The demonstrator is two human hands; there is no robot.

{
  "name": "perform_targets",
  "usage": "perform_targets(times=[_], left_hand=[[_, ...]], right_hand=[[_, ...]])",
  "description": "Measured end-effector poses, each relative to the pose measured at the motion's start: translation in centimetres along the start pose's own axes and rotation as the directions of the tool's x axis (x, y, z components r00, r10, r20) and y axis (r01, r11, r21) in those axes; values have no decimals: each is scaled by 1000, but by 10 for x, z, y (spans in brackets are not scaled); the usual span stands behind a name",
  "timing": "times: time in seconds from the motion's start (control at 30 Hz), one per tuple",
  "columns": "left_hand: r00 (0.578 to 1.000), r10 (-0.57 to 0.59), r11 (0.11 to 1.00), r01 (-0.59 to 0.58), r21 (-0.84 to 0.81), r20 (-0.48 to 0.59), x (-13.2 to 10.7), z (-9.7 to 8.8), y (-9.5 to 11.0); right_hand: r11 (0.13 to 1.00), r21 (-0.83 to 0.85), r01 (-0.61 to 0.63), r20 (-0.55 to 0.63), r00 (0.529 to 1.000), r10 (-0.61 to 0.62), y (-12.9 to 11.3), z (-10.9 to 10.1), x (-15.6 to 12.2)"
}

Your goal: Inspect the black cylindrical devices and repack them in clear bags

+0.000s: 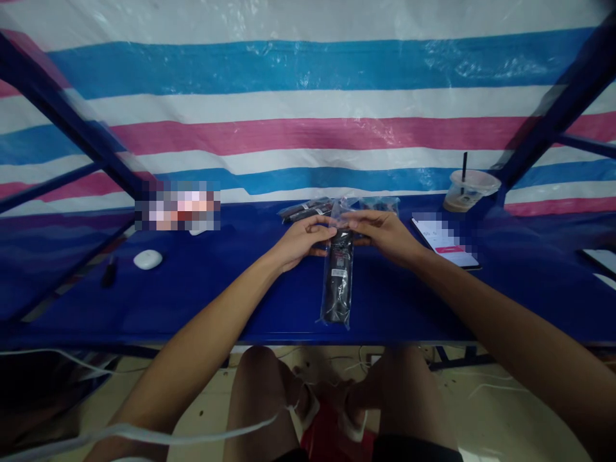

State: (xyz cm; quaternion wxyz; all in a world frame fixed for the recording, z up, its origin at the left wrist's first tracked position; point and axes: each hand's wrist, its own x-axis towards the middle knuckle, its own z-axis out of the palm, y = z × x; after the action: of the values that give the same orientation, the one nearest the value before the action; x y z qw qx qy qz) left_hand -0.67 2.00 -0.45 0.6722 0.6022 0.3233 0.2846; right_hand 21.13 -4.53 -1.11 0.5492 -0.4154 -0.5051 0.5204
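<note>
A long black item with a white label and small print lies inside a transparent plastic bag, its length pointing toward me; I cannot tell its exact kind. At the bag's far end, my left hand pinches the plastic from the left. From the other side my right hand grips the same end, thumb and fingers closed on the film. Just behind my hands lie more bagged black items, and another plastic bag is partly hidden by my right hand.
On the blue table are a white rounded case, a small dark object and a blurred-out item at left. A phone and a plastic cup with a straw stand right. Striped sheeting hangs behind.
</note>
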Motion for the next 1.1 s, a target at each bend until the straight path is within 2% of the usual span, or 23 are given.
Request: perform_targets(times=[0.2,0.37,0.47,0.57,0.63,0.73,0.83,0.97,1.1], left_hand=[[997,63,996,-59,64,-53,-1,1,0],[995,93,987,-89,132,-29,1,3,-3],[988,149,964,-138,228,-30,1,4,-3],[952,296,850,-226,476,-77,-3,5,0],[937,349,727,-255,637,-24,-8,7,3],[965,244,578,-220,786,91,-16,12,8],[983,157,482,-158,862,93,-22,18,10],[984,144,474,-159,866,101,-24,22,10],[971,170,470,-232,852,170,-23,21,7]], right_hand=[[999,-44,-30,206,978,38,-10,2,-6],[969,-244,35,145,989,1,-2,6,-5],[956,-289,56,105,994,-26,5,5,-2],[966,-259,18,49,999,-6,7,2,0],[978,-206,-20,22,999,25,5,1,1],[983,-177,-47,-8,999,46,3,0,1],[975,-217,-50,-23,999,46,7,-2,2],[966,-256,-47,-30,999,41,14,-3,5],[946,-321,-34,-69,998,12,14,-2,5]])
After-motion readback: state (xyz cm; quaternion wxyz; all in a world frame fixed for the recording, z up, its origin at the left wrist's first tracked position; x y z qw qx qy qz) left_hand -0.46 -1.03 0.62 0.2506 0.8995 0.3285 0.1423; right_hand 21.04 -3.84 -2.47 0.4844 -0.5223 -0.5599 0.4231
